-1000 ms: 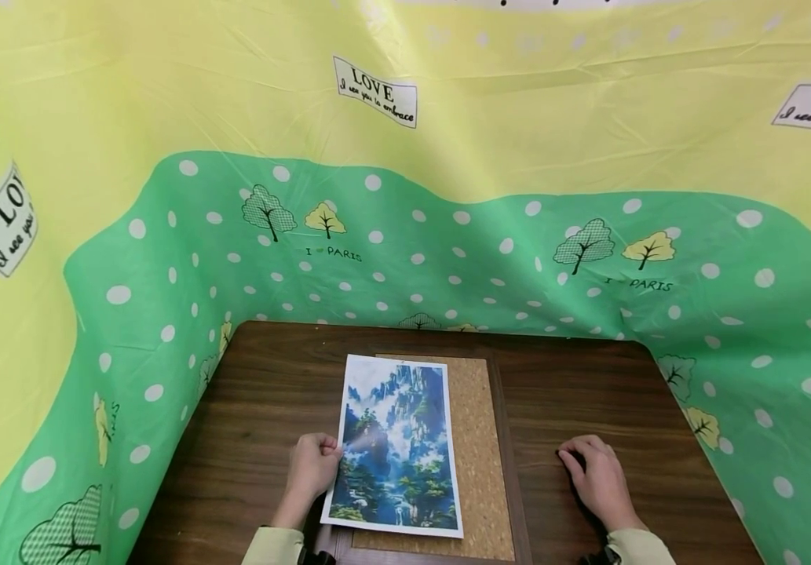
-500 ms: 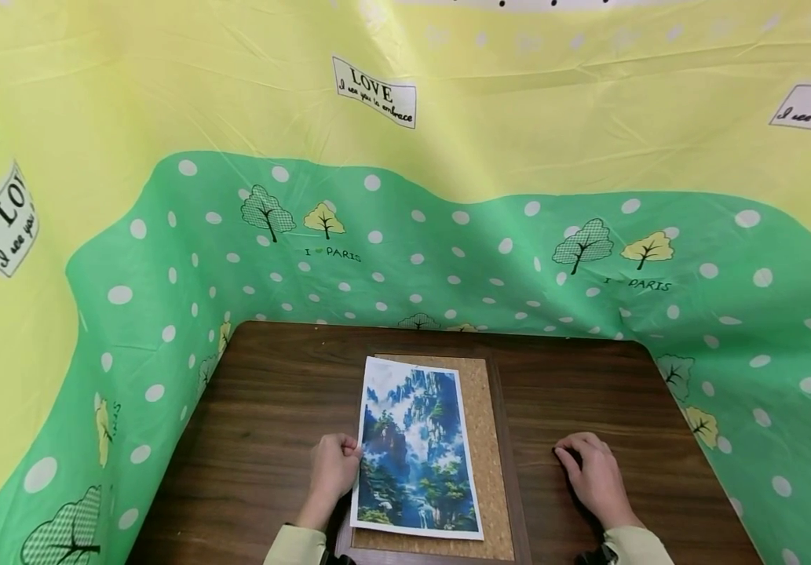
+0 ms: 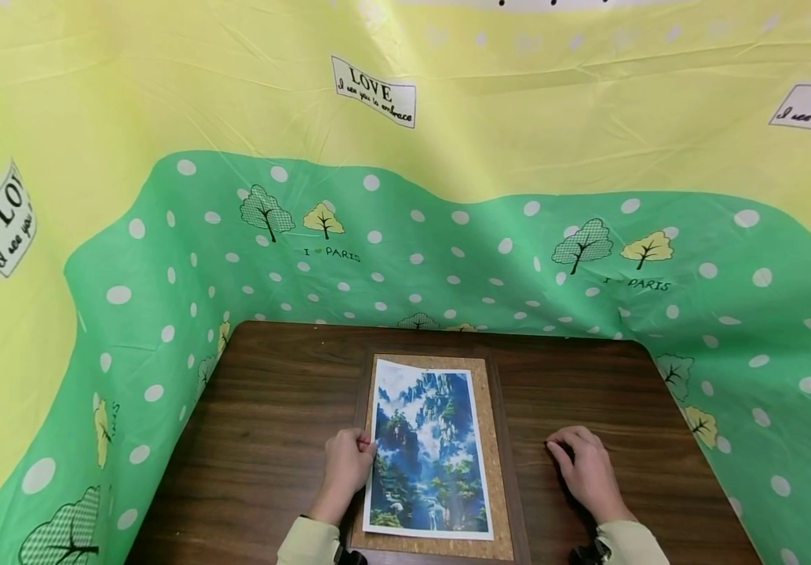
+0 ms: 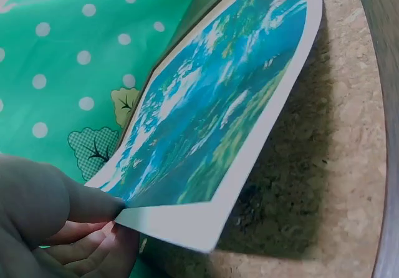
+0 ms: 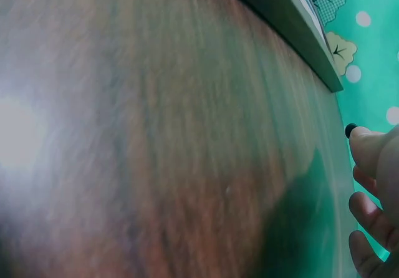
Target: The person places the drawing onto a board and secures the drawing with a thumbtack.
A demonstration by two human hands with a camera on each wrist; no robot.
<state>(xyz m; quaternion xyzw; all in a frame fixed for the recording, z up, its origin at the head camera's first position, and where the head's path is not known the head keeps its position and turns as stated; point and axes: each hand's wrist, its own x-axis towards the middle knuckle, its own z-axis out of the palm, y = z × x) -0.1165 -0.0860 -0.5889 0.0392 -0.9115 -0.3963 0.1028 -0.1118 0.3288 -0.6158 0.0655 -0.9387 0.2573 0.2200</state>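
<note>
My left hand (image 3: 348,463) pinches the left edge of a landscape picture print (image 3: 429,451), a white-bordered sheet with blue mountains, trees and mist. In the left wrist view, thumb and fingers hold one corner, and the sheet bows up with a shadow under it. Beneath lies a framed cork board (image 3: 440,548), its cork showing along the right and bottom. My right hand (image 3: 589,471) is to the right of the board, fingers curled, low over the table. A small black round thing (image 5: 351,130) sits at its thumb tip; its kind is too small to make out.
The board lies on a dark brown wooden table (image 3: 271,392) with rounded corners. A yellow and green curtain (image 3: 377,235) with white dots and trees hangs behind and at the sides. In the right wrist view, the board's raised frame edge (image 5: 293,38) crosses the upper right.
My left hand has moved right with the picture print, which now lies more squarely over the cork board. The right hand has shifted slightly left.
</note>
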